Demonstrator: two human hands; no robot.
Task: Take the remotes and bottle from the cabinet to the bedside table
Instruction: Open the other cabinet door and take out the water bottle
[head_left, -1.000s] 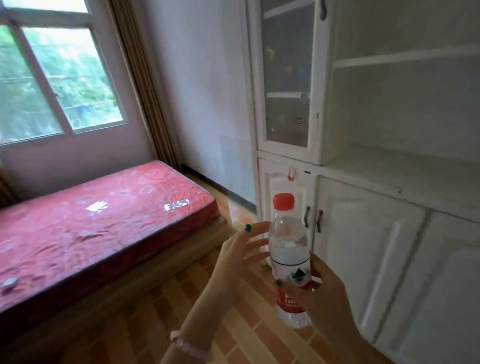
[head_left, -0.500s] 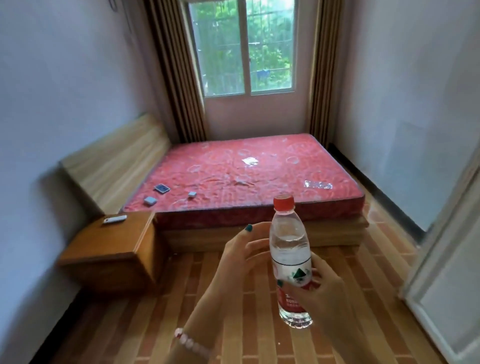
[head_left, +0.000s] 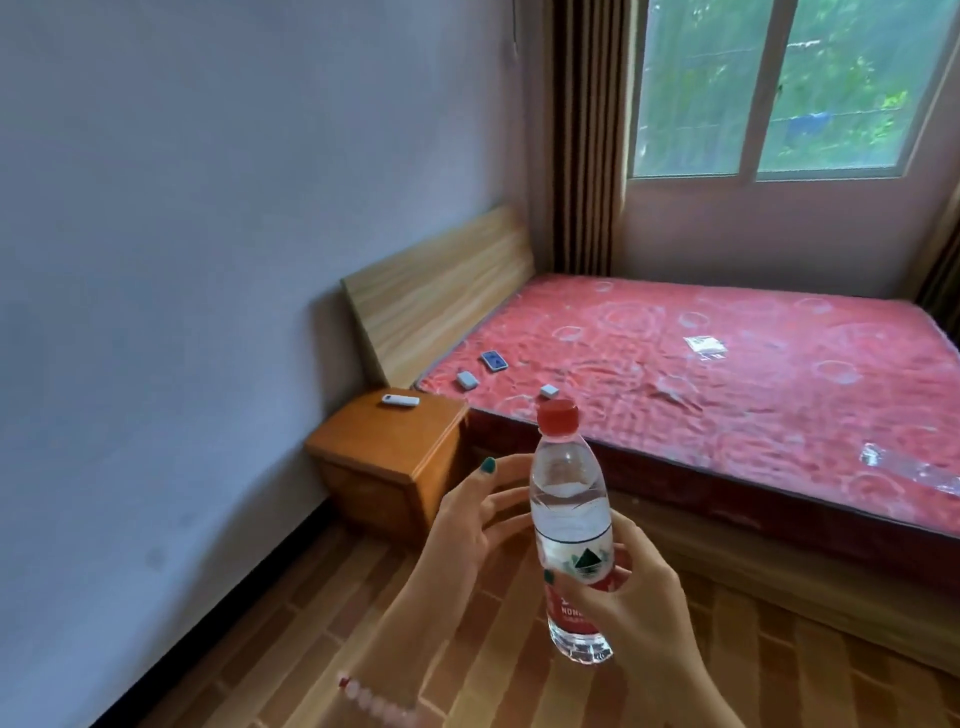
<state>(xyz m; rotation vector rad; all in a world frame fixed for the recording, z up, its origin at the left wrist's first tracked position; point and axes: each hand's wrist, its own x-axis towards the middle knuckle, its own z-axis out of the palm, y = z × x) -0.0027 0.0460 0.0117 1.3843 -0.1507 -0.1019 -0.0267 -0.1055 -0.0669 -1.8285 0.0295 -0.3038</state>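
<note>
A clear water bottle (head_left: 569, 512) with a red cap and a red label stands upright in my right hand (head_left: 641, 613), which grips its lower half. My left hand (head_left: 467, 535) is held just left of the bottle with its fingers spread, holding nothing. Farther off to the left stands the wooden bedside table (head_left: 384, 457), with one white remote (head_left: 400, 400) lying on its top. The cabinet is out of view.
A bed with a red mattress (head_left: 701, 374) fills the right side; several small items lie on it near the headboard (head_left: 441, 291). A plain wall runs along the left, and a window with curtains is behind the bed. The floor is brick-patterned.
The view has swung left from the cabinet across the bed to the bedside table, which now looks closer. Both hands and the bottle keep the same pose in front of me.
</note>
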